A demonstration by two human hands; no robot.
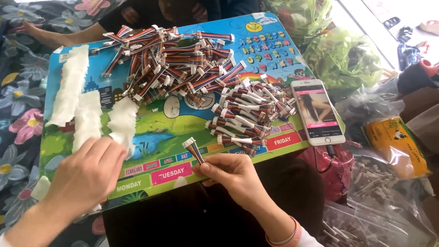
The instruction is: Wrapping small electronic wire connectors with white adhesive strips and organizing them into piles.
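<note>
My right hand (233, 176) pinches a short multicoloured ribbon cable (194, 150) with a white connector, held over the near edge of a colourful children's picture board (183, 123). My left hand (87, 176) rests on the board's near left part, its fingertips touching a strip of white tape pieces (122, 122). Two more white strips (71, 84) lie at the left. A big pile of the same cables (169, 59) covers the far middle of the board. A smaller heap of cables (249, 114) lies to the right of centre.
A white smartphone (318, 112) with a lit screen lies on the board's right edge, its cord hanging down. Clear plastic bags (379, 183) of small parts and a yellow packet (395, 144) sit at the right. Another person's arm (68, 36) lies at the far left.
</note>
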